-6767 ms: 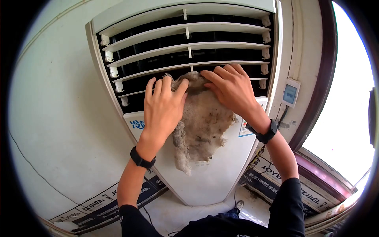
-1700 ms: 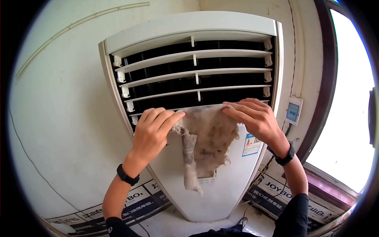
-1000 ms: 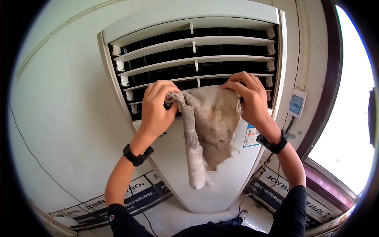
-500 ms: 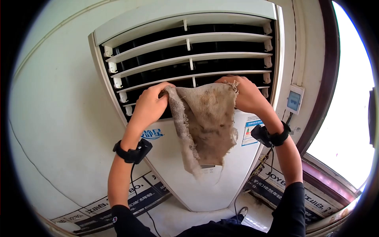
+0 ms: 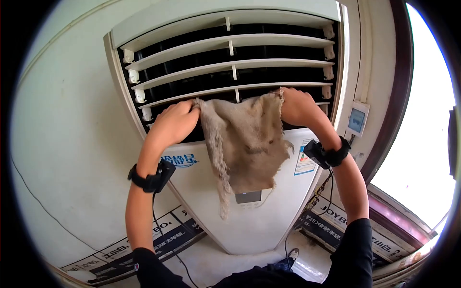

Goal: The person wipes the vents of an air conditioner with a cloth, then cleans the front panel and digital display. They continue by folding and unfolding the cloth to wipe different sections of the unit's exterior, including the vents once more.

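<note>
Rag (image 5: 245, 139): stained, frayed cloth, stretched flat by its 2 upper corners against the lowest slats of the air conditioner (image 5: 225, 62), its tail hanging down over the white lower panel.

Left hand (image 5: 174, 123): clenched on the rag's left corner, knuckles toward the camera, black wristband (image 5: 146, 178) below.

Right hand (image 5: 297, 106): clenched on the right corner, at the grille's right side.

Change: 0.5 s ago the rag hung slacker and a little lower; both fists have since moved up and apart, drawing the top edge taut along a slat. Judged: wiping of the lower louvres is under way, upper slats untouched.

Wall controller (image 5: 357, 120): right of unit.
</note>
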Demonstrator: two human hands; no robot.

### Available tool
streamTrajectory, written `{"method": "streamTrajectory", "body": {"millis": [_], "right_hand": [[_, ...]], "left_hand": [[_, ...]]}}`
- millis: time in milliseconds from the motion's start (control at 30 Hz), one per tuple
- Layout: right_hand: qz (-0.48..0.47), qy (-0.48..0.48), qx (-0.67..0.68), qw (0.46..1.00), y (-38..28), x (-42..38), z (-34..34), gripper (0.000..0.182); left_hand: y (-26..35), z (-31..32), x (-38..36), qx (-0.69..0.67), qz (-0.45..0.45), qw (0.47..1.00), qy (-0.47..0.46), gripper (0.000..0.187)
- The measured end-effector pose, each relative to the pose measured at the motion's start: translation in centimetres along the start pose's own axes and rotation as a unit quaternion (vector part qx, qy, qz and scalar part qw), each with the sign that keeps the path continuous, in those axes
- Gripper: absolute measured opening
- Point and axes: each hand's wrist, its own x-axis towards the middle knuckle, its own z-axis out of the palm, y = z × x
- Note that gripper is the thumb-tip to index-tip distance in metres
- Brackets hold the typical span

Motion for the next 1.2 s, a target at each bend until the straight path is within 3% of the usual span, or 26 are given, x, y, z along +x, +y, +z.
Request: {"method": "streamTrajectory", "body": {"millis": [33, 133, 267, 333, 433, 533, 733, 933, 1033, 1200], "right_hand": [[-0.022, 0.040, 0.028, 0.999, -0.3, -0.4, 0.1, 0.032], [-0.025, 0.041, 0.031, 0.998, 0.3, 0.0, 0.7, 0.029], [-0.007, 0.033, 0.029, 0.999, -0.3, -0.1, 0.3, 0.028], [-0.006, 0.032, 0.017, 0.999, -0.3, -0.1, 0.4, 0.028], [-0.016, 0.073, 0.023, 0.997, -0.2, -0.4, 0.7, 0.028], [-0.005, 0.014, 0.012, 1.000, -0.2, -0.6, -0.3, 0.032], [-0.065, 0.035, 0.078, 0.994, -0.5, -2.6, -1.6, 0.032], [-0.162, 0.270, 0.006, 0.949, -2.7, -8.1, -2.5, 0.037], [-0.254, 0.258, 0.014, 0.932, -4.9, -9.8, -1.3, 0.037], [-0.254, 0.294, -0.018, 0.921, -5.1, -6.8, 1.6, 0.048]], "left_hand": [[0.5, -0.7, -1.0, 0.040, -0.003, 0.999, 0.002, 0.043], [0.7, 0.4, -4.0, 0.151, 0.081, 0.965, 0.197, 0.033], [4.3, 3.0, -7.7, 0.151, 0.166, 0.924, 0.310, 0.030], [5.6, 4.7, -8.9, 0.160, 0.233, 0.915, 0.287, 0.042], [6.7, 6.0, -8.4, 0.178, 0.235, 0.915, 0.275, 0.055], [5.4, 7.2, -6.0, 0.173, 0.231, 0.913, 0.289, 0.061], [5.0, 5.9, -3.4, 0.185, 0.246, 0.913, 0.269, 0.040], [4.5, 4.8, -0.8, 0.191, 0.229, 0.939, 0.169, 0.039], [4.7, 4.1, -0.3, 0.181, 0.215, 0.951, 0.126, 0.047], [5.0, 3.1, 0.5, 0.146, 0.176, 0.972, 0.060, 0.062]]}}
